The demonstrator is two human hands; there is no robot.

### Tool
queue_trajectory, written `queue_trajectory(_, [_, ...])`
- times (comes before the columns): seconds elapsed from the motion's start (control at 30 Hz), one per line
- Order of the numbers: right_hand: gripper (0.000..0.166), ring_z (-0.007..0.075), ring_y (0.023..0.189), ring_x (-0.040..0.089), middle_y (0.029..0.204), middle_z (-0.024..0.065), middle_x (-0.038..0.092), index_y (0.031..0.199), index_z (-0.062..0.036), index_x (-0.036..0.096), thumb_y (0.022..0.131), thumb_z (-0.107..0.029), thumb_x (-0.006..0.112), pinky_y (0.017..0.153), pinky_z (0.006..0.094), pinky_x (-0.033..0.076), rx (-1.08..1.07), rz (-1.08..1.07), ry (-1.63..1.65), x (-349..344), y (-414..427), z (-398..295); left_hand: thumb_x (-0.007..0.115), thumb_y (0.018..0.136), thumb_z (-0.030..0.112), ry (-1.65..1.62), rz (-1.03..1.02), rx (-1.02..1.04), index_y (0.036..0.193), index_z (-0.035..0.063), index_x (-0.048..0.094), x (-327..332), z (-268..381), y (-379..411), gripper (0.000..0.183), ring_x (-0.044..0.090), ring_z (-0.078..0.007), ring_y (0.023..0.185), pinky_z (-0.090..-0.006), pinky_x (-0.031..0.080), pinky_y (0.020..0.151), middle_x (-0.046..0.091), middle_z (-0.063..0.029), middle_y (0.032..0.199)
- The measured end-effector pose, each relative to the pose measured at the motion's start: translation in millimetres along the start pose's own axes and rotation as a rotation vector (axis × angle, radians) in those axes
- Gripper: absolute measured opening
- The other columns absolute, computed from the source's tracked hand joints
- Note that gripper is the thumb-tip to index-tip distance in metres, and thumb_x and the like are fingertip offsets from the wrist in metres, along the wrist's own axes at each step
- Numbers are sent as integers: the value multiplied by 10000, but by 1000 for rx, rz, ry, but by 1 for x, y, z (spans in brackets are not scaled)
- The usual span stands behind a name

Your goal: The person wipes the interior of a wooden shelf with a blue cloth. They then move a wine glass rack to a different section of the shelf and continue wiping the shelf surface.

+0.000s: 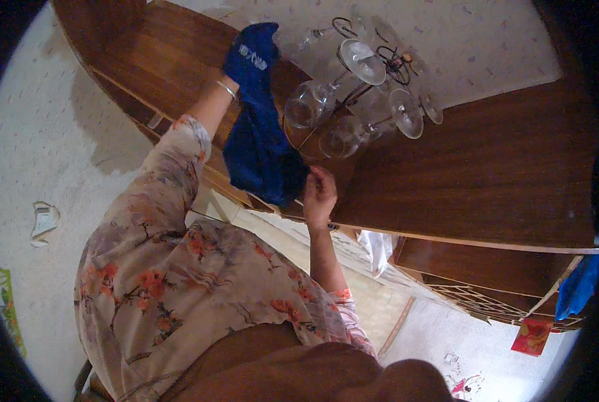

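Note:
A dark blue cloth [264,145] with a pale patterned patch hangs between my hands, over a dark brown wooden cabinet surface [179,47]. My left hand [246,65] is covered by the cloth's upper end; only the wrist with a silver-coloured bangle shows, so its fingers are hidden. At the lower right corner of the cloth, my right hand [320,196] has its fingers curled, pinching the edge. Just to the right of the cloth stands a dark metal rack [352,95] that holds several clear stemmed glasses [362,61].
Patterned wallpaper [480,50] lies behind the rack. A wooden panel [470,171] extends to the right, with open shelving and a lattice [468,296] below it. White cloth [377,251], blue cloth [578,286] and a red packet [532,336] hang near its edge.

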State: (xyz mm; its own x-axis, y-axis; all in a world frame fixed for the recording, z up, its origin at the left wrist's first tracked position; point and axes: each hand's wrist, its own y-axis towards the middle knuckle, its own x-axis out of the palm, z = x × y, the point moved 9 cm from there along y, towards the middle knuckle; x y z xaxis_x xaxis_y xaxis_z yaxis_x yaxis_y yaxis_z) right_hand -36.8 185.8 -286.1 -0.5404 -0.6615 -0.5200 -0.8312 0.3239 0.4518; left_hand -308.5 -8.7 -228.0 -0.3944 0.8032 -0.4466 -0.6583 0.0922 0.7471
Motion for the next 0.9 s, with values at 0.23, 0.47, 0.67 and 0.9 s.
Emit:
queue_trajectory(0.23, [157,180,870,554,945,95,589,936,-26,594,787,10,559,786,263,427,65,27,55,-4,-2,12,531,750,154,39,-174,177,1081,1,526,12,19,-1,364,511,-337,1000,-411,382,899,546,-196,1068])
queue_trajectory(0.47, [187,235,882,578,950,125,609,967,-30,595,784,-20,557,800,301,440,108,33,7,-15,3,10,533,752,149,119,-348,383,1083,-2,524,52,53,-35,364,518,-335,991,-413,389,891,548,-199,1064])
queue_trajectory(0.67, [156,184,861,552,949,90,582,938,-35,597,795,-10,542,769,261,425,124,73,-11,-20,5,14,533,754,145,119,-404,431,1077,0,521,53,55,-50,355,522,-330,978,-412,394,877,548,-197,1052])
queue_trajectory(0.9, [163,168,890,531,985,81,557,954,-27,589,799,-5,542,796,244,408,193,78,72,-27,2,14,529,757,145,-186,23,120,1050,10,518,-32,29,-11,323,520,-317,949,-403,395,847,542,-184,1022])
